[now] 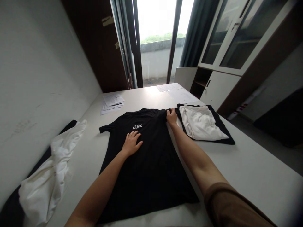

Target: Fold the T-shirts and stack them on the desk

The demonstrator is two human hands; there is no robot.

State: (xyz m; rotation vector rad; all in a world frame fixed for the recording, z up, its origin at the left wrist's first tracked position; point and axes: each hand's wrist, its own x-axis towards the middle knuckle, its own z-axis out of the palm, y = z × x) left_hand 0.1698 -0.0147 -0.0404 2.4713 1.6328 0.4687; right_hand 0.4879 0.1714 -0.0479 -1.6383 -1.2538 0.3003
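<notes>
The black T-shirt (148, 164) lies spread on the white table (241, 170), its collar at the far end and its hem toward the person. The left hand (131, 143) rests flat, fingers spread, just below the white print (137, 126). The right hand (171, 116) seems pinched on the right-hand sleeve, though the fingertips are too small to read fully. The cloth looks light, soft and limp, unlikely to break but quick to wrinkle; the shoulder seams, sleeve ends and hem corners look the surest holds.
</notes>
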